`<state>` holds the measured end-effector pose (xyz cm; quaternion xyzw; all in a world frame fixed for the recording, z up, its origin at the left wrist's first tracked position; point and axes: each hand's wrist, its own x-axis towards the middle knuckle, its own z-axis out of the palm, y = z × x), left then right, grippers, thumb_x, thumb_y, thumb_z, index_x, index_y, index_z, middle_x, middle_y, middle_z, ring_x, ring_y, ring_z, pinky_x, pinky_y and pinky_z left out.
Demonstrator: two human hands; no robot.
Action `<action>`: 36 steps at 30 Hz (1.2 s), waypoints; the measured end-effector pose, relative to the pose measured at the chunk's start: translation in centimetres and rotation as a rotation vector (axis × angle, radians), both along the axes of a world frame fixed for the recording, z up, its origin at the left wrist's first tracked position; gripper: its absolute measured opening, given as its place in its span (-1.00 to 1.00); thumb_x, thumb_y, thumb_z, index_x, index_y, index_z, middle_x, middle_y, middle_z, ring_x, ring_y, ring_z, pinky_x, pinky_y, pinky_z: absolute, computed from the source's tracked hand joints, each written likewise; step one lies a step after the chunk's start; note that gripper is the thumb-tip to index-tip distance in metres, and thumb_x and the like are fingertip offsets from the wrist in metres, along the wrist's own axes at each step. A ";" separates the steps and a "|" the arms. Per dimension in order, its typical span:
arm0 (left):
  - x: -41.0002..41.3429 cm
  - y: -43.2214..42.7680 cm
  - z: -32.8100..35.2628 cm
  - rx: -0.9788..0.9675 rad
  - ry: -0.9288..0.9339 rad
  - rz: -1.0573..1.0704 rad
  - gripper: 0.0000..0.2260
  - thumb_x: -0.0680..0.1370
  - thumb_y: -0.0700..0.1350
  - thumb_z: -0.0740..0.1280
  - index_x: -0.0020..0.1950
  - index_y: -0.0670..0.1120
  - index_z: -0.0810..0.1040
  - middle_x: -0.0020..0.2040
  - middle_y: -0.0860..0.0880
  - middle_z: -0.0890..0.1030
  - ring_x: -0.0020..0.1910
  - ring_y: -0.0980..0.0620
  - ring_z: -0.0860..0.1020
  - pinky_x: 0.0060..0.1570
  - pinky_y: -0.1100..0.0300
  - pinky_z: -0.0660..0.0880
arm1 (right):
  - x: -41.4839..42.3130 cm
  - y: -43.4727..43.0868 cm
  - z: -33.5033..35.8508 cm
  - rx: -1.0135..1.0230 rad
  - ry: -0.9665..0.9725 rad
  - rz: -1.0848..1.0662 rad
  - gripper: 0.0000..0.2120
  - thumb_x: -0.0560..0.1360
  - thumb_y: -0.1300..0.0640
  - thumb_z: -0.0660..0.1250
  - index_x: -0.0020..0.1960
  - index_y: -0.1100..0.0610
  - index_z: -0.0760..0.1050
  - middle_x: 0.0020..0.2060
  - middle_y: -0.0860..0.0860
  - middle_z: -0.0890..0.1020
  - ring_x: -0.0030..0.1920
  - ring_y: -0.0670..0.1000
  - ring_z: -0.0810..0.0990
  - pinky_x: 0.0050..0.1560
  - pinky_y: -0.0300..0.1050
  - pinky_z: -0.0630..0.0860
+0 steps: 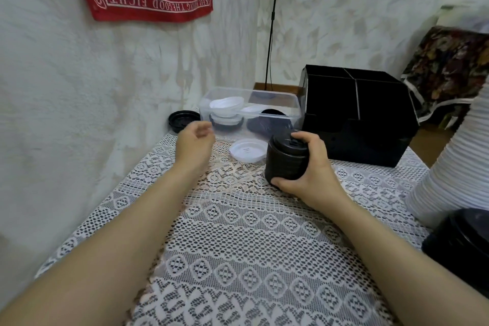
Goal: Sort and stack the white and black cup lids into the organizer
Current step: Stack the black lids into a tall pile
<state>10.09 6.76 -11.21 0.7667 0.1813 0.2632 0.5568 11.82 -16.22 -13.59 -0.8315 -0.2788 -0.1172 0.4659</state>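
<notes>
My right hand (312, 167) grips a stack of black lids (284, 159) held above the lace tablecloth, thumb under it and fingers over its top. My left hand (194, 143) hovers in front of the clear plastic bin (264, 98), fingers loosely curled and holding nothing. The bin holds white and black lids. A single white lid (247, 149) lies on the table between my hands. One black lid (182, 119) sits left of the bin. The black organizer (370, 119) with four compartments stands at the back right, beside the stack.
A tall stack of white lids (449, 167) and a stack of black lids (460, 246) stand at the right edge. The wall runs close along the left side. A thin black pole (272, 21) rises behind the bin.
</notes>
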 end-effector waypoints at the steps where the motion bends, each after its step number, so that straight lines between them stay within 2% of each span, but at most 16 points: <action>1: 0.4 0.7 -0.1 0.024 0.014 0.014 -0.72 0.56 -0.29 0.26 0.24 -0.11 0.52 0.12 -0.01 0.58 0.03 0.07 0.55 -0.12 0.31 0.47 | 0.3 0.2 0.1 -0.002 -0.002 -0.002 -0.19 0.24 0.17 0.62 0.26 -0.19 0.18 0.25 -0.07 0.29 0.17 -0.16 0.36 0.08 -0.48 0.30; 5: 2.3 3.2 -0.7 0.226 0.110 0.054 -0.67 0.55 -0.26 0.29 0.32 -0.12 0.49 0.27 -0.05 0.55 0.20 -0.01 0.50 0.15 0.19 0.39 | 0.9 0.4 0.2 0.008 -0.006 -0.028 -0.18 0.24 0.17 0.63 0.27 -0.18 0.18 0.26 -0.08 0.29 0.18 -0.15 0.36 0.20 -0.30 0.31; 9: 3.9 5.2 -0.9 0.456 0.236 0.045 -0.59 0.54 -0.24 0.29 0.40 -0.11 0.44 0.36 -0.12 0.48 0.31 -0.16 0.45 0.28 0.04 0.39 | 1.3 0.4 -0.3 0.007 -0.002 -0.039 -0.17 0.24 0.17 0.63 0.27 -0.20 0.17 0.25 -0.11 0.28 0.17 -0.17 0.35 0.13 -0.42 0.29; 13: 4.9 6.4 -1.3 0.621 0.331 0.051 -0.60 0.54 -0.24 0.28 0.39 -0.15 0.43 0.36 -0.17 0.48 0.30 -0.22 0.44 0.27 -0.01 0.39 | 1.6 0.3 -0.7 0.014 -0.004 -0.033 -0.16 0.24 0.16 0.63 0.27 -0.22 0.17 0.25 -0.13 0.28 0.16 -0.23 0.34 0.04 -0.54 0.30; 17: 5.5 7.1 -2.3 0.710 0.334 0.104 -0.60 0.53 -0.27 0.27 0.39 -0.18 0.44 0.35 -0.21 0.47 0.30 -0.24 0.43 0.27 -0.06 0.40 | 1.6 0.3 -0.6 0.017 -0.006 -0.019 -0.16 0.24 0.16 0.63 0.25 -0.25 0.15 0.26 -0.12 0.28 0.18 -0.22 0.35 0.14 -0.44 0.29; 22: 5.4 6.7 -2.8 0.932 0.325 0.209 -0.73 0.54 -0.28 0.25 0.21 -0.21 0.58 0.13 -0.23 0.58 0.13 -0.27 0.48 0.06 -0.06 0.47 | 1.8 0.3 -0.6 0.012 -0.020 -0.008 -0.15 0.23 0.15 0.63 0.20 -0.32 0.14 0.26 -0.13 0.27 0.18 -0.23 0.34 0.15 -0.49 0.28; 25: 5.3 6.7 -3.0 1.011 0.338 0.239 -0.77 0.53 -0.27 0.24 0.13 -0.19 0.61 0.04 -0.21 0.60 0.06 -0.25 0.50 0.02 -0.03 0.48 | 1.8 0.2 -0.7 0.015 -0.030 -0.001 -0.16 0.23 0.15 0.63 0.16 -0.37 0.15 0.24 -0.14 0.27 0.17 -0.26 0.34 0.15 -0.55 0.27; 28: 5.0 6.4 -2.8 0.998 0.307 0.296 -0.76 0.55 -0.24 0.23 0.16 -0.17 0.60 0.08 -0.20 0.59 0.06 -0.25 0.51 0.04 -0.02 0.46 | 1.9 0.1 -0.8 0.014 -0.041 0.006 -0.16 0.23 0.13 0.63 0.16 -0.40 0.13 0.25 -0.16 0.27 0.14 -0.35 0.34 0.13 -0.60 0.25; 31: 4.5 6.2 -2.3 0.849 0.192 0.330 -0.73 0.57 -0.18 0.23 0.23 -0.18 0.56 0.14 -0.21 0.59 0.08 -0.25 0.53 0.07 -0.06 0.47 | 1.7 0.0 -0.8 0.016 -0.051 0.011 -0.15 0.24 0.11 0.62 0.18 -0.42 0.13 0.28 -0.17 0.27 0.18 -0.46 0.29 0.09 -0.60 0.27; 34: 3.5 5.8 -1.1 0.695 0.053 0.345 -0.74 0.59 -0.15 0.22 0.21 -0.21 0.56 0.11 -0.19 0.58 0.05 -0.19 0.54 0.02 -0.03 0.47 | 1.4 0.0 -0.6 0.018 -0.047 0.016 -0.11 0.25 0.09 0.62 0.22 -0.43 0.08 0.33 -0.19 0.23 0.20 -0.42 0.31 0.17 -0.52 0.25; 36: 2.7 5.1 0.5 0.514 -0.041 0.368 -0.77 0.58 -0.16 0.24 0.17 -0.20 0.56 0.05 -0.15 0.60 0.00 -0.13 0.55 0.03 0.00 0.51 | 1.2 0.0 -0.4 0.023 -0.055 -0.012 -0.08 0.26 0.02 0.60 0.28 -0.43 0.02 0.40 -0.18 0.18 0.33 -0.29 0.26 0.30 -0.37 0.21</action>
